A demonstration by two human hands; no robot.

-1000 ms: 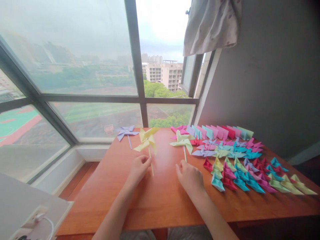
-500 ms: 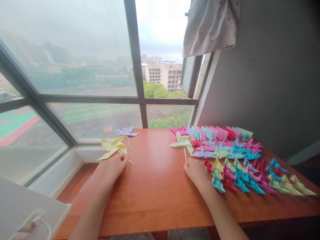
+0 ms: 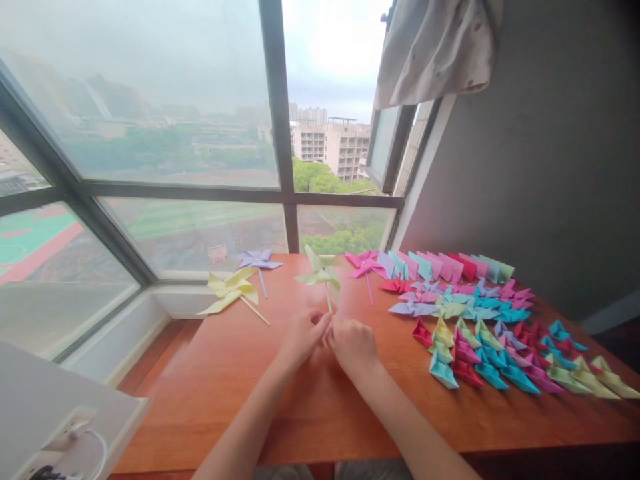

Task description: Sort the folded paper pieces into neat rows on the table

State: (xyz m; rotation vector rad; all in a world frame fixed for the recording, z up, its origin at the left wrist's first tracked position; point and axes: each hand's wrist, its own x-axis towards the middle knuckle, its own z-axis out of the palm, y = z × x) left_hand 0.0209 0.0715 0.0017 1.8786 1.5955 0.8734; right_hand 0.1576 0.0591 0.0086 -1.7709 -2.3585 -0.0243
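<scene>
A pale green paper pinwheel (image 3: 321,272) stands up in front of me at the middle of the table, its stick running down between my hands. My right hand (image 3: 354,341) is closed around the lower end of that stick. Against it, my left hand (image 3: 306,337) has its thumb and fingers pinched at the same stick. A yellow pinwheel (image 3: 231,291) lies on the table to the left, its stick pointing toward me. Behind it is a purple pinwheel (image 3: 257,260). To the right of the green one lies a magenta pinwheel (image 3: 363,264).
The wooden table (image 3: 240,407) carries several rows of folded paper boats (image 3: 493,367) at right, with paper cranes (image 3: 465,309) and standing folded paper pieces (image 3: 440,265) behind. A window (image 3: 190,167) borders the far side. A white socket panel (image 3: 65,433) is at lower left.
My right hand has brought the green pinwheel leftward to the middle. My left hand has let go of the yellow pinwheel and moved right to meet it. The view has shifted slightly.
</scene>
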